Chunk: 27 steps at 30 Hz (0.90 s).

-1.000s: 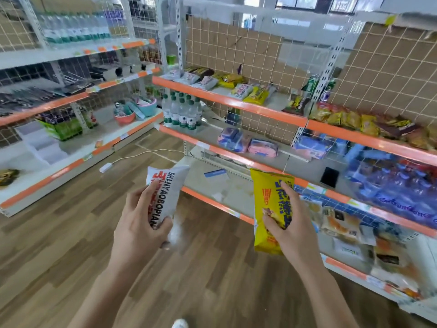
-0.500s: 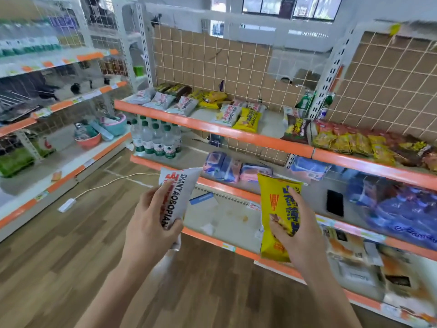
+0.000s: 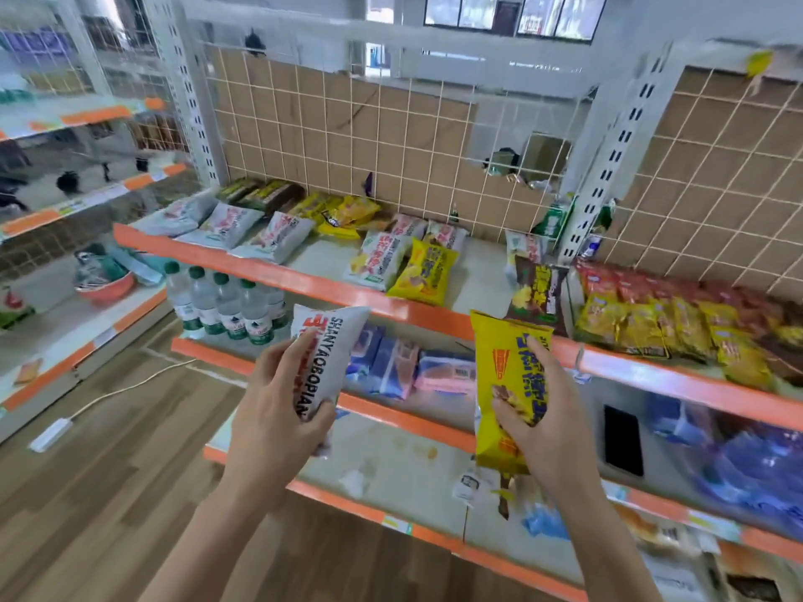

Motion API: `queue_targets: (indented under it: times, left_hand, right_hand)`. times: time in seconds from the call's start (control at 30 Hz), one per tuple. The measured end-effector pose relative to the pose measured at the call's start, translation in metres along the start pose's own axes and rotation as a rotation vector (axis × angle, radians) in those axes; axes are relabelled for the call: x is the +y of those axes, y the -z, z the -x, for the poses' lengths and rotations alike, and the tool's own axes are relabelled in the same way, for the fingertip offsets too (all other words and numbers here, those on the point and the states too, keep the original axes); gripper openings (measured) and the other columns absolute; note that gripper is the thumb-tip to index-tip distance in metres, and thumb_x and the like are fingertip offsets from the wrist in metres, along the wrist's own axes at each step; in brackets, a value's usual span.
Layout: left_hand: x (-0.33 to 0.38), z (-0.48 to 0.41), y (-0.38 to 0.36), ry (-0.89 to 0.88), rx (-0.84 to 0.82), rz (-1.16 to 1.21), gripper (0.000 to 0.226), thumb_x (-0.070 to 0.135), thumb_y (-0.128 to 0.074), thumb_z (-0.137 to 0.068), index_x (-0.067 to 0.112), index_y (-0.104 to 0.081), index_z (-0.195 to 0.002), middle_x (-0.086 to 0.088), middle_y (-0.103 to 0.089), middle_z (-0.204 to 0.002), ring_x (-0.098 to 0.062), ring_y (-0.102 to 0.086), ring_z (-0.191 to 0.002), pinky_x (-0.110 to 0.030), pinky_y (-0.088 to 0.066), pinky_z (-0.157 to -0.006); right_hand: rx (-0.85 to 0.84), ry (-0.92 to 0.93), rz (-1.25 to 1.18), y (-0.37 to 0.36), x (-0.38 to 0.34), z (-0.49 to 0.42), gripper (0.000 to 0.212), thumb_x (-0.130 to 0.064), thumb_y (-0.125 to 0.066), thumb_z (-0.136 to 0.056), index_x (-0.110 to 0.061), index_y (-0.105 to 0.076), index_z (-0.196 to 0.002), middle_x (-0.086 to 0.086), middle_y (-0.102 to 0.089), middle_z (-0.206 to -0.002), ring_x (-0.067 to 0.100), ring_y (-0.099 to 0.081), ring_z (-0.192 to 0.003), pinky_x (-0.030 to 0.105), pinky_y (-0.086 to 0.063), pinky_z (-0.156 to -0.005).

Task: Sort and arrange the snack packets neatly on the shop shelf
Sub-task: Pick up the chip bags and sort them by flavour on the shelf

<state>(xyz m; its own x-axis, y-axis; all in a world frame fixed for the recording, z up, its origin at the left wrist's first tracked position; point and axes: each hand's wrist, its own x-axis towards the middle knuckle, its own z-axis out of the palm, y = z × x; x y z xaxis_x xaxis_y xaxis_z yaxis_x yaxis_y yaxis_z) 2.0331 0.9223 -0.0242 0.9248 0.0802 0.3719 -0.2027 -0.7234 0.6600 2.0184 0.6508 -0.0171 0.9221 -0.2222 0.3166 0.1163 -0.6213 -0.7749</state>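
Observation:
My left hand (image 3: pixel 273 410) grips a white snack packet (image 3: pixel 328 341) with red and black lettering, held upright in front of the middle shelf. My right hand (image 3: pixel 543 423) grips a yellow snack packet (image 3: pixel 504 358) with blue print, also upright. Both packets hang just below the front lip of the top shelf (image 3: pixel 278 271), whose edge is orange. On that shelf lie white packets (image 3: pixel 243 221) at the left, a white one (image 3: pixel 380 258) beside a yellow one (image 3: pixel 426 271) in the middle, and a dark brown packet (image 3: pixel 539 293) to the right.
Water bottles (image 3: pixel 226 302) and blue and pink packs (image 3: pixel 417 367) stand on the middle shelf. A black phone (image 3: pixel 622 441) lies there too. Yellow and red packets (image 3: pixel 678 323) fill the right bay. A second shelving unit (image 3: pixel 65 202) runs along the left, across a wooden floor (image 3: pixel 108 493).
The view has risen and come closer to the shelves, so the top shelf now fills the middle. Both hands, still holding their packets, are higher against the shelving.

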Motion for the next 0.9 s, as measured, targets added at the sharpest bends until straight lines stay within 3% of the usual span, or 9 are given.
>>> queue_targets:
  times: [0.13, 0.23, 0.43, 0.57, 0.67, 0.77, 0.9]
  left_hand:
    - [0.005, -0.043, -0.027, 0.001, 0.012, 0.012, 0.074, 0.019, -0.07, -0.075, 0.036, -0.035, -0.138, 0.012, -0.037, -0.126, -0.015, -0.056, -0.089, -0.024, -0.049, -0.054]
    - [0.004, -0.072, -0.043, 0.006, 0.018, 0.015, 0.074, 0.018, -0.07, -0.074, 0.037, -0.036, -0.137, 0.013, -0.037, -0.126, -0.018, -0.057, -0.094, -0.036, -0.053, -0.06]
    - [-0.004, -0.13, -0.072, -0.004, -0.015, 0.053, 0.074, 0.016, -0.07, -0.075, 0.034, -0.037, -0.139, 0.009, -0.038, -0.126, -0.018, -0.052, -0.105, -0.031, -0.046, -0.074]
    - [-0.011, -0.184, -0.09, -0.069, -0.052, 0.092, 0.071, 0.03, -0.062, -0.072, 0.034, -0.037, -0.138, 0.009, -0.039, -0.125, -0.013, -0.05, -0.105, -0.029, -0.043, -0.075]
    - [-0.016, -0.225, -0.105, -0.119, -0.106, 0.136, 0.072, 0.025, -0.068, -0.074, 0.035, -0.037, -0.139, 0.007, -0.039, -0.125, -0.017, -0.053, -0.106, -0.032, -0.046, -0.077]
    - [-0.011, -0.264, -0.12, -0.149, -0.163, 0.136, 0.071, 0.023, -0.069, -0.077, 0.037, -0.036, -0.139, 0.007, -0.039, -0.127, -0.019, -0.053, -0.105, -0.028, -0.041, -0.071]
    - [0.008, -0.301, -0.147, -0.229, -0.288, 0.167, 0.068, 0.032, -0.062, -0.077, 0.036, -0.035, -0.139, 0.012, -0.036, -0.124, -0.015, -0.05, -0.101, -0.027, -0.039, -0.07]
  right_hand:
    - [-0.021, 0.01, -0.013, -0.002, 0.011, -0.052, 0.071, -0.023, -0.069, -0.081, -0.039, -0.03, -0.139, -0.01, -0.043, -0.124, -0.004, -0.048, -0.096, 0.021, -0.038, -0.082]
    - [-0.023, -0.004, -0.011, -0.008, 0.017, -0.083, 0.072, -0.021, -0.07, -0.08, -0.04, -0.031, -0.138, -0.01, -0.042, -0.12, -0.001, -0.042, -0.099, 0.019, -0.032, -0.084]
    - [-0.011, -0.009, -0.012, -0.028, 0.028, -0.135, 0.071, -0.016, -0.07, -0.08, -0.037, -0.034, -0.137, -0.01, -0.04, -0.122, -0.014, -0.039, -0.095, 0.008, -0.031, -0.083]
    - [0.036, -0.046, 0.024, -0.041, 0.034, -0.168, 0.072, -0.018, -0.07, -0.08, -0.037, -0.033, -0.138, -0.013, -0.038, -0.125, -0.007, -0.036, -0.106, 0.02, -0.03, -0.09]
    - [0.101, -0.071, 0.06, -0.049, 0.035, -0.192, 0.073, -0.018, -0.071, -0.079, -0.038, -0.032, -0.138, -0.015, -0.038, -0.128, -0.005, -0.035, -0.111, 0.023, -0.031, -0.092]
    - [0.161, -0.094, 0.096, -0.054, 0.033, -0.213, 0.074, -0.017, -0.071, -0.079, -0.039, -0.032, -0.137, -0.014, -0.038, -0.126, -0.009, -0.034, -0.106, 0.02, -0.029, -0.09]
    - [0.225, -0.169, 0.145, -0.054, 0.036, -0.228, 0.075, -0.018, -0.071, -0.079, -0.042, -0.03, -0.136, -0.014, -0.037, -0.122, -0.001, -0.037, -0.104, 0.024, -0.032, -0.087]
